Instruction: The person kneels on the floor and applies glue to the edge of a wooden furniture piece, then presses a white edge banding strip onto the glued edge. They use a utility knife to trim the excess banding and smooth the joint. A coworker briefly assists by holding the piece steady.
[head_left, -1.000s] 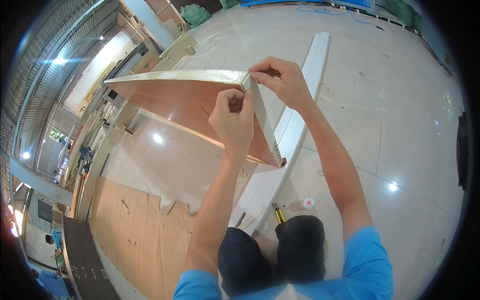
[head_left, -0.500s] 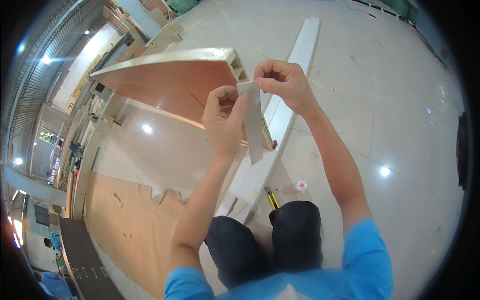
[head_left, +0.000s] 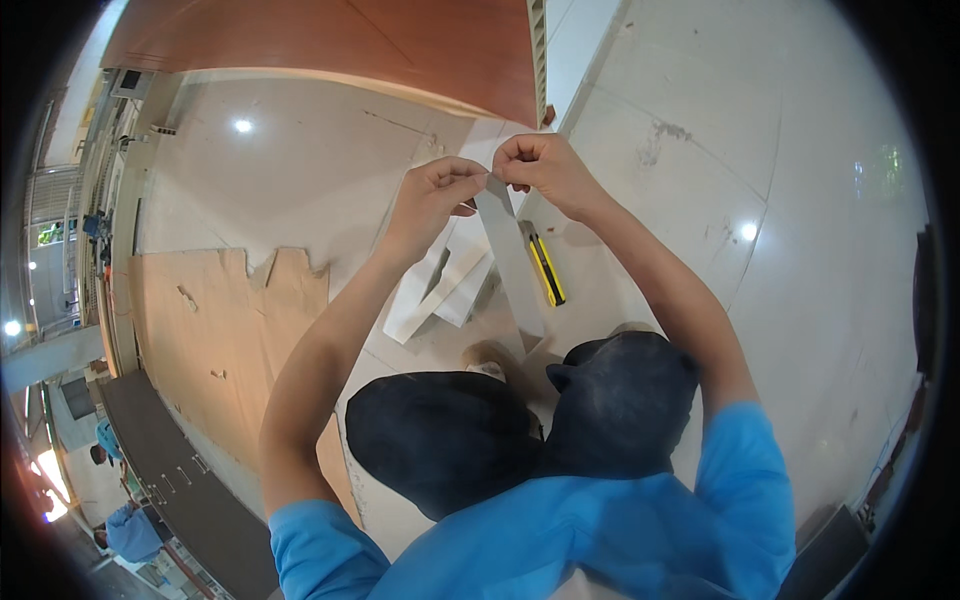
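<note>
A flat, narrow grey-white strip (head_left: 510, 265) hangs slantwise between my hands and my knees, its lower end free. My left hand (head_left: 432, 205) pinches the strip's upper end between thumb and fingers. Close against it, my right hand (head_left: 552, 178) is closed in a pinch at the same end's corner; its fingertips hide whether it grips the strip itself or something thin on it. A yellow-and-black utility knife (head_left: 547, 270) lies on the floor just right of the strip. White offcuts (head_left: 430, 300) lie on the floor to its left.
A large reddish-brown panel (head_left: 350, 45) with a hollow-celled edge stands ahead, beside a long white board (head_left: 580, 50). A torn tan sheet (head_left: 220, 310) covers floor at left. Beyond are a dark slab (head_left: 180, 470) and another person in blue (head_left: 135, 530).
The view has tipped down, so the panel sits higher and the knife shows fully. My left hand has shifted from the strip's side to its top end, elbows spreading wider.
</note>
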